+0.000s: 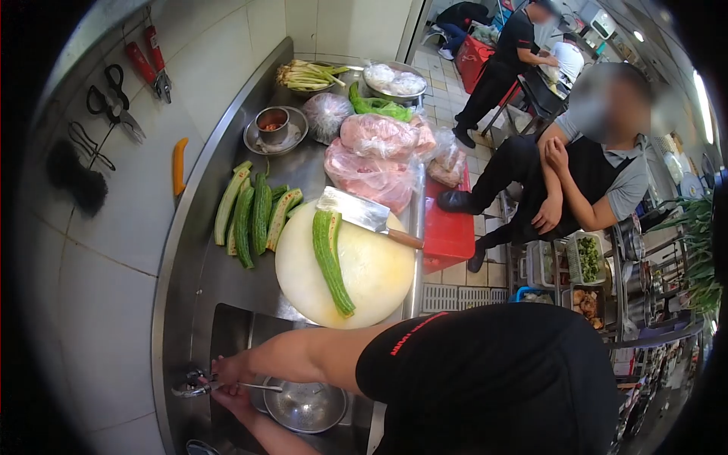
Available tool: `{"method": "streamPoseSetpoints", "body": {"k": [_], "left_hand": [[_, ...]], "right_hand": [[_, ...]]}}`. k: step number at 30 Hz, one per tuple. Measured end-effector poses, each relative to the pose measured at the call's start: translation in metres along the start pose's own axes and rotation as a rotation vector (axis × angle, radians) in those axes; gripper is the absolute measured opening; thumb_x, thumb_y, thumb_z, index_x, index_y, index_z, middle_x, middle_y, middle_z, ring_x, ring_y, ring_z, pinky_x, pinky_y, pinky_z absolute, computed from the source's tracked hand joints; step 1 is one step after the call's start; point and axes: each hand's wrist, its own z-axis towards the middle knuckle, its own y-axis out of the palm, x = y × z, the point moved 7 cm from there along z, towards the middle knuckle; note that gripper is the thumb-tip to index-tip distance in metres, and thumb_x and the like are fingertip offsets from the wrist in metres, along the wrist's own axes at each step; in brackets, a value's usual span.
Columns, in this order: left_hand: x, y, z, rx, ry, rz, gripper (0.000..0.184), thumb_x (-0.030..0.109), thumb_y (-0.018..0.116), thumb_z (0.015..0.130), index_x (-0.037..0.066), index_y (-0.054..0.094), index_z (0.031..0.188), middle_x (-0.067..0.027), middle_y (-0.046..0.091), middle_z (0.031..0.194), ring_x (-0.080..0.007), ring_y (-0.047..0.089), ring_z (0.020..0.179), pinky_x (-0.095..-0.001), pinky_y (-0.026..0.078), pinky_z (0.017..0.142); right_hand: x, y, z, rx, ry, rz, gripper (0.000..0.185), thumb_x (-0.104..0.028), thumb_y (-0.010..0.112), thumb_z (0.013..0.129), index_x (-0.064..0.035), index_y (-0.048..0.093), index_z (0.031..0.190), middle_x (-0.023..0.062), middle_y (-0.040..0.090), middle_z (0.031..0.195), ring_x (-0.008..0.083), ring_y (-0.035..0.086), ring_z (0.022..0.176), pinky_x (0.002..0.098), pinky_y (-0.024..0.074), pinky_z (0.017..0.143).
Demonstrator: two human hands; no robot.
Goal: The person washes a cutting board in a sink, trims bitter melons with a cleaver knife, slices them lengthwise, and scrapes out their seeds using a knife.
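Observation:
At the lower left, my right hand [227, 370] is at the metal faucet [196, 385] beside the sink. Close below it, my left hand [233, 396] also reaches to the faucet; the fingers of both are small and partly hidden. A thin pale spout or stream extends from there over a metal colander [307, 406] in the sink [231, 326]. Above my right forearm, one ridged green gourd [327, 262] lies on the round white cutting board [371, 280]. A cleaver [355, 208] with a wooden handle rests across the board's far edge.
Several more gourds [243, 216] lie beside the board. Bagged pink meat [371, 167], a bowl with a metal cup [273, 125] and vegetable stalks [307, 76] stand farther along the steel counter. Scissors [114, 102] hang on the wall. A person [591, 159] sits at the right, near a red crate [451, 224].

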Motion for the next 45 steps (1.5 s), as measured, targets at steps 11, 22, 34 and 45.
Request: {"method": "streamPoseSetpoints", "body": {"k": [11, 22, 34, 45], "left_hand": [[-0.045, 0.030, -0.010, 0.740, 0.237, 0.211, 0.054, 0.053, 0.049, 0.101, 0.009, 0.057, 0.131, -0.0058, 0.066, 0.111, -0.0148, 0.062, 0.068, -0.0281, 0.043, 0.043], [-0.080, 0.016, -0.040, 0.791, 0.078, 0.421, 0.029, 0.023, 0.055, 0.100, 0.009, 0.054, 0.125, -0.0015, 0.059, 0.089, -0.0072, 0.050, 0.058, -0.0199, 0.039, 0.049], [-0.073, 0.037, -0.042, 0.787, 0.250, 0.546, 0.019, 0.011, 0.056, 0.097, 0.008, 0.056, 0.117, -0.0016, 0.059, 0.089, -0.0102, 0.052, 0.065, -0.0232, 0.040, 0.055], [-0.081, -0.015, -0.016, 0.847, 0.338, 0.489, 0.033, 0.029, 0.045, 0.104, 0.008, 0.054, 0.128, -0.0065, 0.064, 0.108, -0.0136, 0.064, 0.092, -0.0307, 0.054, 0.075]], "right_hand": [[0.024, -0.013, -0.004, 0.177, -0.097, -0.635, 0.046, -0.013, 0.062, 0.081, -0.0109, 0.053, 0.126, 0.0143, 0.066, 0.100, 0.0301, 0.066, 0.084, 0.0468, 0.0542, 0.072], [0.014, -0.040, -0.006, 0.203, -0.280, -1.249, 0.048, -0.016, 0.072, 0.072, -0.0012, 0.061, 0.116, 0.0208, 0.071, 0.100, 0.0383, 0.069, 0.099, 0.0479, 0.0549, 0.080], [-0.012, -0.001, 0.000, 0.336, -0.473, -1.661, 0.018, -0.018, 0.071, 0.077, -0.0104, 0.075, 0.093, 0.0137, 0.073, 0.086, 0.0345, 0.072, 0.089, 0.0454, 0.0581, 0.074], [-0.006, -0.028, -0.053, 0.765, -0.839, -1.202, 0.047, -0.031, 0.060, 0.092, -0.0097, 0.047, 0.131, 0.0268, 0.064, 0.118, 0.0416, 0.070, 0.091, 0.0435, 0.0576, 0.072]]}}
